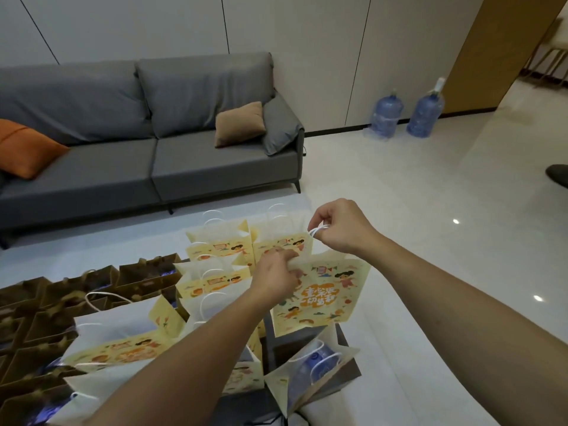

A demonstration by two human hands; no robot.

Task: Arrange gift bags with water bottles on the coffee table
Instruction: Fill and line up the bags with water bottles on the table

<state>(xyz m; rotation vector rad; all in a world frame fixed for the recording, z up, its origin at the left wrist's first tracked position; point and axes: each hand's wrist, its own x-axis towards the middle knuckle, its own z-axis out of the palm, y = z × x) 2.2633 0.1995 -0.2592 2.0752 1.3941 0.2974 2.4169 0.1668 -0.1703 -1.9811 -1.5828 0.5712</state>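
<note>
The right hand [335, 226] pinches the white handles of a yellow bag [319, 298] hanging over the coffee table's [349, 372] right edge. The left hand [275, 272] pinches the bag's top rim just below it, nearer the standing bags [246, 241].
</note>
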